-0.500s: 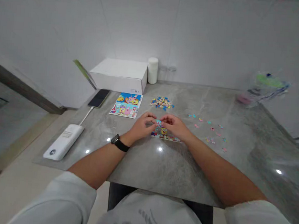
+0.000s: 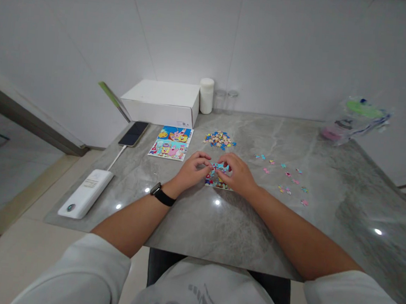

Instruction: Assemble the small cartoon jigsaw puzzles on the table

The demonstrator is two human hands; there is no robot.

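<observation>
A partly assembled jigsaw puzzle (image 2: 218,183) with bright cartoon figures lies on the grey table in front of me. My left hand (image 2: 195,171) is at its upper left edge, fingers curled and thumb and fingertips closed on that edge. Across the puzzle's upper right reaches my right hand (image 2: 239,174), bent fingers and thumb at its pieces and covering part of the picture. Any single piece between the fingertips is too small to make out. Loose jigsaw pieces (image 2: 288,174) lie scattered to the right. Beyond the hands sits a pile of pieces (image 2: 220,139).
Left of the pile lies a cartoon picture card (image 2: 170,143). Behind it stand a white box (image 2: 161,103), a white bottle (image 2: 206,96) and two clear glasses (image 2: 231,102). A phone (image 2: 133,133) is cabled to a white power bank (image 2: 86,193). A plastic bag (image 2: 355,121) sits far right.
My right hand has shifted slightly left over the puzzle, and its thumb and fingers now cover more of the middle. The left hand stays almost where it was.
</observation>
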